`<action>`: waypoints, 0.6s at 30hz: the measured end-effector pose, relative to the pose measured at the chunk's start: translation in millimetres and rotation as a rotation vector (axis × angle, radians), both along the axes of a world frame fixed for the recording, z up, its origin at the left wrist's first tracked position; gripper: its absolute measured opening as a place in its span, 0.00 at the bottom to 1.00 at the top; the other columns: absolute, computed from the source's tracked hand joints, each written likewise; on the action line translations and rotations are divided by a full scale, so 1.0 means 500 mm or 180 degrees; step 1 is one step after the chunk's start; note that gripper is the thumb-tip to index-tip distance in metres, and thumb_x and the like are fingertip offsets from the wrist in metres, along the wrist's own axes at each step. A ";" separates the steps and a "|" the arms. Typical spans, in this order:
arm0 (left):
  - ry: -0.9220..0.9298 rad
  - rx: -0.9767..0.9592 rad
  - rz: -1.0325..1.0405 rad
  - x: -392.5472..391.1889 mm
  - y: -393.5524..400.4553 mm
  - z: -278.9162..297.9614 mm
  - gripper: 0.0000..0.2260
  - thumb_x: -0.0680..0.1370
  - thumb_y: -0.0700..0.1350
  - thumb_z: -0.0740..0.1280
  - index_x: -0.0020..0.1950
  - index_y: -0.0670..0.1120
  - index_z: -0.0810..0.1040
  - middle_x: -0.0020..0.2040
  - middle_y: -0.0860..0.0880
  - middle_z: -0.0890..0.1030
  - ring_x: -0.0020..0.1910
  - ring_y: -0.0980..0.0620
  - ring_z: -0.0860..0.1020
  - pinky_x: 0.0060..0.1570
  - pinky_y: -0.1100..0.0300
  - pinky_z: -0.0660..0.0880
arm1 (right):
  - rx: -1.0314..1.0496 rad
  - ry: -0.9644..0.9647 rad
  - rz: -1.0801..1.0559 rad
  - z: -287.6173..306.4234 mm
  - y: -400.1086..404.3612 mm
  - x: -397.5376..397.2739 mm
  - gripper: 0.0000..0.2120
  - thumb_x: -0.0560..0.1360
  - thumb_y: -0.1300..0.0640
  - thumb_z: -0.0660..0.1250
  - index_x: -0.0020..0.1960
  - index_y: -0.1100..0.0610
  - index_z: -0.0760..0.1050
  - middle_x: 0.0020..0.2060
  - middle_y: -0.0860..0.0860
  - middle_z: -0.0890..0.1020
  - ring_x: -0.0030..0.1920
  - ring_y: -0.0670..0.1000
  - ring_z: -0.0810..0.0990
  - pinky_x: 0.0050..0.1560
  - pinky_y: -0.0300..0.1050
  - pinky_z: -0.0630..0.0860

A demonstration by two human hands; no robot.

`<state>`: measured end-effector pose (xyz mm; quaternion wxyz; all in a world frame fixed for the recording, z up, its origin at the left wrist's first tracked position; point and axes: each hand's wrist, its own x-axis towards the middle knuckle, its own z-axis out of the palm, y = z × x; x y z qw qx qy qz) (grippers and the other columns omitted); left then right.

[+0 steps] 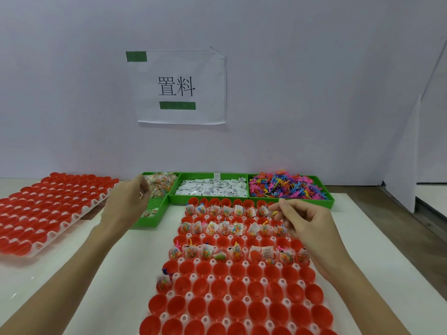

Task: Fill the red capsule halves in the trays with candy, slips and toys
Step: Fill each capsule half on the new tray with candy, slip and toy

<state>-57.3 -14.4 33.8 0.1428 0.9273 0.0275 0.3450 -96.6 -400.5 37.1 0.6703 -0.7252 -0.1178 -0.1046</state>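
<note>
- Head view, work tray: white tray (193, 276) of red capsule halves (219, 290) lies centre-near on the white table (377, 250). Approx. three far-side rows carry candy packs, slips and toys, w/ empty rows alternating between them; one lone filled half sits at the left edge further near. All nearer rows empty.
- Head view, stock: three green bins against the far wall. Left bin (154, 213) holds candy packs (160, 182), mid bin the white slips (212, 188), right bin the coloured toys (287, 187).
- Head view, spare tray: second tray of empty red halves (48, 209) far-left, untouched as it lies.
- Left hand (125, 201): over the candy bin's near-left part, fingers curled inward toward the candy. Whether a pack is actually pinched: cannot tell, fingertips are turned away from camera.
- Right hand (304, 221): over the right end of the far filled rows, thumb and forefinger pinched on a small yellowish piece, probably a toy; other fingers loosely curled.
- Judgement, step in hand: right hand seems to be seating a toy in a right-end half while the left fetches candy.
- Advice: drop each item straight down into its cup, don't brush neighbouring slips, which stand proud and would tip out easily.
- Advice: take one candy pack per pick; check each half has all three items before moving on.
</note>
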 end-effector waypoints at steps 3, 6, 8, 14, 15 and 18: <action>-0.0416 -0.1101 -0.0406 -0.042 -0.083 -0.008 0.04 0.76 0.40 0.76 0.47 0.43 0.82 0.40 0.49 0.85 0.38 0.53 0.82 0.43 0.59 0.81 | -0.0002 0.0037 0.0006 0.001 0.001 0.000 0.11 0.80 0.51 0.67 0.44 0.47 0.87 0.36 0.51 0.85 0.34 0.44 0.78 0.35 0.32 0.75; -0.0143 -0.3000 -0.1287 -0.087 -0.162 -0.010 0.06 0.73 0.47 0.78 0.48 0.48 0.85 0.43 0.48 0.87 0.43 0.51 0.85 0.43 0.63 0.81 | -0.0019 0.0055 -0.0007 -0.002 0.000 -0.002 0.11 0.80 0.52 0.67 0.45 0.48 0.87 0.36 0.51 0.84 0.34 0.44 0.78 0.35 0.32 0.76; 0.0056 -0.3317 -0.1638 -0.105 -0.189 -0.018 0.09 0.72 0.50 0.77 0.48 0.49 0.85 0.45 0.45 0.87 0.45 0.48 0.85 0.45 0.61 0.82 | -0.0043 0.0066 -0.0022 -0.004 -0.003 -0.002 0.11 0.80 0.52 0.67 0.45 0.49 0.87 0.36 0.51 0.84 0.34 0.44 0.79 0.35 0.33 0.76; 0.0347 -0.3159 -0.1961 -0.119 -0.189 -0.026 0.07 0.74 0.51 0.75 0.48 0.50 0.84 0.45 0.46 0.86 0.43 0.49 0.83 0.42 0.65 0.78 | -0.0318 -0.0005 -0.0141 -0.002 -0.011 -0.004 0.11 0.79 0.52 0.67 0.45 0.48 0.87 0.36 0.51 0.84 0.33 0.43 0.77 0.33 0.32 0.74; 0.0364 -0.3118 -0.1967 -0.120 -0.184 -0.028 0.07 0.74 0.51 0.75 0.48 0.50 0.83 0.45 0.46 0.85 0.43 0.49 0.82 0.41 0.64 0.78 | -0.0429 -0.0063 -0.0177 0.000 -0.010 -0.004 0.10 0.79 0.52 0.67 0.45 0.47 0.87 0.36 0.51 0.85 0.33 0.43 0.78 0.34 0.32 0.75; 0.0384 -0.3001 -0.1957 -0.120 -0.173 -0.033 0.05 0.75 0.52 0.74 0.47 0.52 0.83 0.42 0.47 0.84 0.41 0.51 0.81 0.41 0.65 0.77 | -0.0965 -0.0241 -0.0269 0.009 0.010 0.004 0.08 0.79 0.54 0.69 0.47 0.45 0.86 0.38 0.45 0.86 0.40 0.41 0.83 0.40 0.30 0.77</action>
